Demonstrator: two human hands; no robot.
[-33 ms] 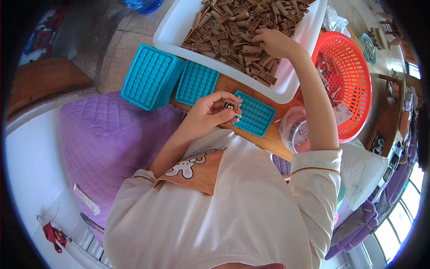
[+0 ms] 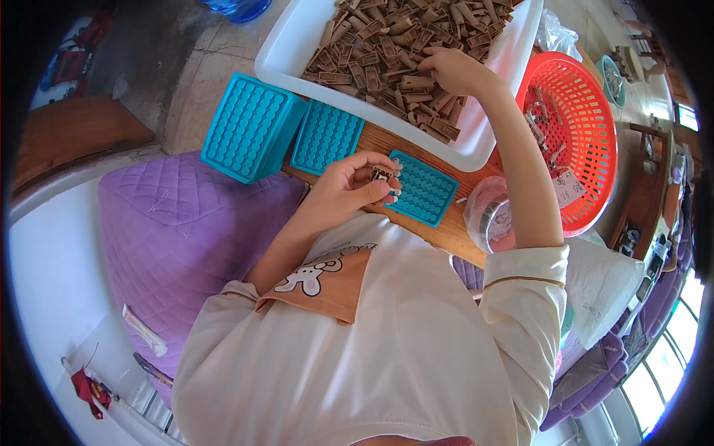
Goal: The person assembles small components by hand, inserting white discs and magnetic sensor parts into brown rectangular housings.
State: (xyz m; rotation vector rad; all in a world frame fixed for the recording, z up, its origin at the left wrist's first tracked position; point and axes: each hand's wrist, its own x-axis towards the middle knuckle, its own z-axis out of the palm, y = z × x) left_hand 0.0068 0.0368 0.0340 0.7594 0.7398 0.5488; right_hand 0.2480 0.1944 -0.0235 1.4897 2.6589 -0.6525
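Head view looks straight down on a person seated at a wooden table (image 2: 439,227), with the work laid out in an arc within arm's reach. Their left hand (image 2: 349,189) is curled close to the chest, fingertips pressed together in a pinch around a small brown part with white ends (image 2: 381,175), held right at the 9 o'clock edge of the small teal grid tray (image 2: 424,187); keeping it that near the tray's rows of round sockets suits a short drop into a socket, I judge. The right hand (image 2: 450,68) stretches out toward 12 o'clock into the white tub (image 2: 491,141), fingers bent down and closing among the heap of brown plastic pieces (image 2: 387,52); whether a piece is actually gripped there I cannot tell. Two more teal grid trays (image 2: 253,126) lie side by side at 10 o'clock of the left hand, the outer one looking like a thicker stack, parked just off the working spot, probably as spares or finished ones. At 2 o'clock a red mesh basket (image 2: 587,126) holds a few pale bits and a paper slip, and a clear bag over a round container (image 2: 491,219) sits just at 3 o'clock of the small tray. A purple quilted cushion (image 2: 178,238) lies to the left.
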